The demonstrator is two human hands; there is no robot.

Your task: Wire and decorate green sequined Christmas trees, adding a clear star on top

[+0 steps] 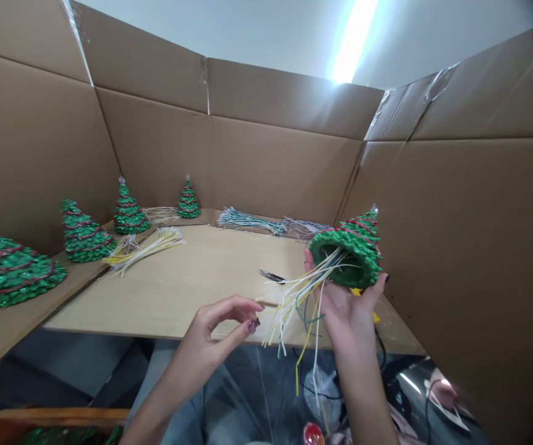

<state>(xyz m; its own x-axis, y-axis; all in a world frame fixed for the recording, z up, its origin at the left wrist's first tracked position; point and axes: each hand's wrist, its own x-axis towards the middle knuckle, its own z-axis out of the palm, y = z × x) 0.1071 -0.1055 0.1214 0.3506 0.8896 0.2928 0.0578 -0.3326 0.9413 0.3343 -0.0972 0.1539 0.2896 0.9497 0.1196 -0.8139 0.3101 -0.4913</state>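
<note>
My right hand [347, 309] holds a green ceramic-looking Christmas tree [362, 238] tilted on its side, its hollow base facing me. Out of the base spills a bunch of white, yellow and green wires [294, 296], with a few strands hanging below the table edge. My left hand [224, 324] is just left of the wire ends, thumb and fingers curved with a gap between them; nothing shows in its grasp. Behind the wires, a dark pen-like tool with a pointed metal tip [272, 276] lies on the table.
Several similar trees [130, 210] stand at the left and back. Bundles of yellow-white wires [148, 247] and teal wires [250, 220] lie on the wooden table [192, 290]. Cardboard walls [285, 148] enclose it. An orange bin [53, 417] sits at lower left.
</note>
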